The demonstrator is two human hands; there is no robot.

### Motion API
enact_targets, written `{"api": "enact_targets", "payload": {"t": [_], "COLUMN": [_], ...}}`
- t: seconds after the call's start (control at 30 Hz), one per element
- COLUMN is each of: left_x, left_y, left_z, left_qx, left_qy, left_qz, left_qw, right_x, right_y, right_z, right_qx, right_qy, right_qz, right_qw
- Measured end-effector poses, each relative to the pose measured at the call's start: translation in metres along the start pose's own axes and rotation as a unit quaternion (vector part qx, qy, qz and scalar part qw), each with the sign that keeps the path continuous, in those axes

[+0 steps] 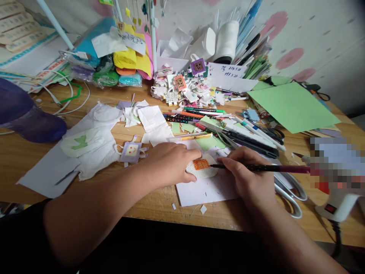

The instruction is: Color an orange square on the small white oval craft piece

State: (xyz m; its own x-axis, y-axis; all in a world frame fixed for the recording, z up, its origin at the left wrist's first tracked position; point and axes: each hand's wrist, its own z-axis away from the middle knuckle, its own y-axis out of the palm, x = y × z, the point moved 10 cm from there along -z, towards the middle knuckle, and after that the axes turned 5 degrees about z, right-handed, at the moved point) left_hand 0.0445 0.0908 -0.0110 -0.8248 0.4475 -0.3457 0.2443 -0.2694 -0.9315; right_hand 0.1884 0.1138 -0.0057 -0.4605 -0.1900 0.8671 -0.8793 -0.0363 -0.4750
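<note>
My left hand (168, 161) presses down on a small white textured piece (209, 172) that carries an orange square (201, 164); its fingers are curled together over the piece's left edge. My right hand (246, 173) pinches a dark dotted pencil (273, 168), whose tip touches the right side of the orange square. The piece lies on a white paper sheet (208, 190) on the wooden desk (17, 160).
Scissors (293, 194) and a white glue gun (336, 205) lie to the right. Pens and pencils (199, 114), green paper (293, 106), paper scraps, small woven squares (131, 152) and clay packets (125, 64) crowd the back. A purple object (31, 121) sits left.
</note>
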Motion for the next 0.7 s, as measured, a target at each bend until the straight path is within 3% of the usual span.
{"api": "enact_targets", "payload": {"t": [0.2, 0.47, 0.7], "left_x": [0.001, -0.001, -0.001], "left_y": [0.001, -0.001, -0.001], "left_z": [0.0, 0.0, 0.0], "left_qx": [0.002, -0.009, -0.001], "left_qy": [-0.004, -0.001, 0.0], "left_qz": [-0.004, -0.01, -0.008], "left_qw": [1.0, 1.0, 1.0], "right_x": [0.001, 0.005, 0.006], "right_y": [-0.003, 0.01, -0.002], "right_z": [-0.003, -0.002, -0.006], "right_qx": [-0.022, 0.027, -0.019], "right_qy": [-0.01, -0.043, -0.016], "right_qz": [0.029, 0.092, 0.088], "right_qw": [0.999, 0.994, 0.996]}}
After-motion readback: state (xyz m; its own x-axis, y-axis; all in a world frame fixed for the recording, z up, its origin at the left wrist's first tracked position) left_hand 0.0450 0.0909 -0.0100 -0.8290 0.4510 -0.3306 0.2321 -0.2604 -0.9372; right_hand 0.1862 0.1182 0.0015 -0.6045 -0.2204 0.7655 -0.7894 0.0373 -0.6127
